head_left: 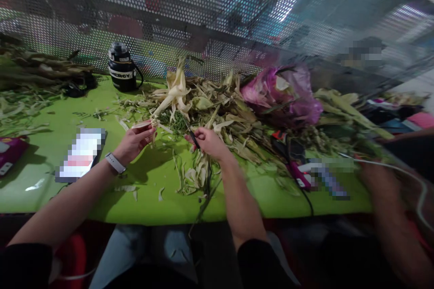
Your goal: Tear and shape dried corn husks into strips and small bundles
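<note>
Over the green table, my left hand [137, 142] is closed, thumb and fingers pinching the lower end of a pale dried corn husk piece [175, 92]. Its splayed strips spread up and to the right. My right hand [208, 142] is wrapped round a thin dark tool [194, 139] with a narrow tip pointing up and left, apart from the left hand. Its exact kind is not clear. Behind both hands lies a heap of dried husks [217, 95], with green shreds [178, 122] in front. Loose husk scraps [195, 174] lie below my right hand.
A black mug-like bottle [122, 70] stands at the back, before a perforated metal screen [203, 18]. A phone [83, 153] lies left; a purple object [11, 153] sits beyond it. At right are a pink plastic bag [281, 92], a corded purple tool [298, 174] and another person's arm [383, 189].
</note>
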Demonstrator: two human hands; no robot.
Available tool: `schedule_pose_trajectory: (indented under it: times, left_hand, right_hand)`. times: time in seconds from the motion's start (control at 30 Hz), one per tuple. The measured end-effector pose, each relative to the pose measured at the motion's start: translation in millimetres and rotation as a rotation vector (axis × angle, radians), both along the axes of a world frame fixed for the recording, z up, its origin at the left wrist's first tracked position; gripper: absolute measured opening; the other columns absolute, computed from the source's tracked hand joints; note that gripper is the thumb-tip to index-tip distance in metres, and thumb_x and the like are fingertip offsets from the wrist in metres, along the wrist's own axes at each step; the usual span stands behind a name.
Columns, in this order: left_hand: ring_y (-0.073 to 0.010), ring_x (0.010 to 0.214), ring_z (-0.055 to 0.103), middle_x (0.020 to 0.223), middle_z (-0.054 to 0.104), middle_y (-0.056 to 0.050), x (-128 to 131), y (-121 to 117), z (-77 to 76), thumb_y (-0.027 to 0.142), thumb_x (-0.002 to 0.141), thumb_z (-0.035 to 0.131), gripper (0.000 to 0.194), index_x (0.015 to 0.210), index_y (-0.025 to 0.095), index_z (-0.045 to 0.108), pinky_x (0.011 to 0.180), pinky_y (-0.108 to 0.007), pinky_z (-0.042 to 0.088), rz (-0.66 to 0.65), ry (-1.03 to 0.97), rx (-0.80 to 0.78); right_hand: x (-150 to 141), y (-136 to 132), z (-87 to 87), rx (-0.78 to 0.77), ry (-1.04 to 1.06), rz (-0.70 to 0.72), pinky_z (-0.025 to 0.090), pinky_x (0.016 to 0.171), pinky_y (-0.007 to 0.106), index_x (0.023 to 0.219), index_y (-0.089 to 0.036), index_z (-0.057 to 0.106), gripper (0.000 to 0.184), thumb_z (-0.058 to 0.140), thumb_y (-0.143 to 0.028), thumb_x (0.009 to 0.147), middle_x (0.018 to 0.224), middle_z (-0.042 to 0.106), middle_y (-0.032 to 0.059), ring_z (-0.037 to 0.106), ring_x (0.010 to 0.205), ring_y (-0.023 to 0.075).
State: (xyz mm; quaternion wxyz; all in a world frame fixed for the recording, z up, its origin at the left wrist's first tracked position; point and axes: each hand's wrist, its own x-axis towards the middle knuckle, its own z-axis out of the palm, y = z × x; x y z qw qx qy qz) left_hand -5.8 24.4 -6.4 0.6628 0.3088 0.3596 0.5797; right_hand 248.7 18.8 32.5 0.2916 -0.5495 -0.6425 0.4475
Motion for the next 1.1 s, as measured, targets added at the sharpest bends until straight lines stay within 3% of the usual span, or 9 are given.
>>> schedule_pose_trajectory:
  times: [0.17, 0.3, 0.57, 1.1]
  left_hand:
    - [-0.0131, 0.081, 0.067, 0.088, 0.072, -0.004, 2, -1, -2.2, 0.012, 0.063, 0.082, 0.031, 0.09, 0.015, 0.068, 0.066, -0.022, 0.052, 0.082, 0.0, 0.07]
    - [-0.016, 0.086, 0.069, 0.09, 0.072, -0.004, 1, -1, -2.8, 0.016, 0.064, 0.083, 0.03, 0.09, 0.016, 0.066, 0.073, -0.025, 0.053, 0.125, 0.026, 0.138]
    - [-0.0144, 0.088, 0.067, 0.087, 0.071, 0.0, 1, 2, -4.7, 0.019, 0.06, 0.085, 0.033, 0.087, 0.018, 0.065, 0.08, -0.026, 0.05, 0.246, 0.09, 0.194]
    - [-0.018, 0.086, 0.069, 0.081, 0.072, -0.001, 6, -2, -5.4, 0.021, 0.054, 0.088, 0.036, 0.082, 0.017, 0.066, 0.081, -0.029, 0.05, 0.153, 0.129, 0.17]
  right_hand:
    - [-4, -2, -3.1, -0.129, 0.209, 0.284, 0.028, 0.037, 0.019, 0.076, -0.018, 0.05, 0.043, 0.066, -0.058, 0.074, 0.054, 0.061, -0.0033, 0.04, 0.037, 0.0059]
    - [-13, -4, -8.9, -0.27, 0.155, 0.435, 0.032, 0.037, 0.018, 0.08, -0.016, 0.053, 0.042, 0.068, -0.055, 0.075, 0.058, 0.065, -0.0026, 0.043, 0.037, 0.0053]
    - [-32, -6, -13.5, -0.307, 0.238, 0.36, 0.034, 0.037, 0.018, 0.076, -0.017, 0.052, 0.05, 0.065, -0.065, 0.072, 0.057, 0.064, -0.0028, 0.043, 0.036, 0.0047]
    - [-40, -12, -9.2, -0.238, 0.333, 0.31, 0.033, 0.035, 0.017, 0.078, -0.017, 0.05, 0.051, 0.066, -0.065, 0.07, 0.054, 0.063, -0.0025, 0.042, 0.035, 0.0049]
